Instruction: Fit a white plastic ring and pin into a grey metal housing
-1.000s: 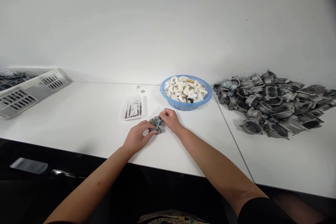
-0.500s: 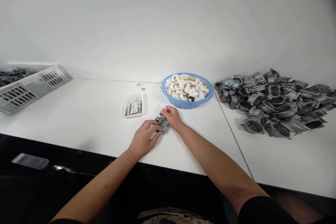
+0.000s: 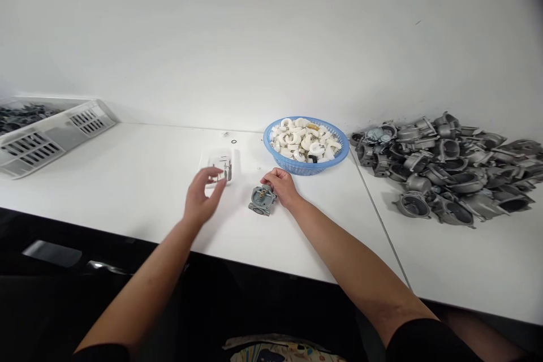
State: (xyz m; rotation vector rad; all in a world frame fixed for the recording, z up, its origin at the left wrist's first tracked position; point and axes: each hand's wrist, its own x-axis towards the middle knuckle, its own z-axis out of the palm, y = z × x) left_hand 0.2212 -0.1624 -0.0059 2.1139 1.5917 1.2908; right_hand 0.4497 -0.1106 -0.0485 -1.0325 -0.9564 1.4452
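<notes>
The two hands are apart. The right hand (image 3: 282, 186) sits curled against the upper right of a small die-cast carburetor body (image 3: 262, 200), its fingers bent over the metal. Whether it grips the part or only touches it is hard to tell. The left hand (image 3: 202, 195) is well clear of the part, raised off the table with its fingers spread.

The carburetor body lies on a white tabletop (image 3: 148, 181) near the front edge. It is dull grey metal with a round recess facing up, a small brass fitting at its centre and a flat flange at the near end; the right hand hides its far corner.

Beyond it and to the left is a clear plastic tray (image 3: 234, 165) holding thin dark pins, mostly hidden behind the left hand's fingers. Just past the carburetor body sits a blue plastic basket (image 3: 297, 171) heaped with white curved pieces (image 3: 303, 141) and some darker bits too small to make out.

Farther right lies a loose pile of bare cast carburetor bodies (image 3: 441, 175), cut off at the frame's edge. Far left stands a white vented crate (image 3: 51, 138) of dark parts, also cut off.
</notes>
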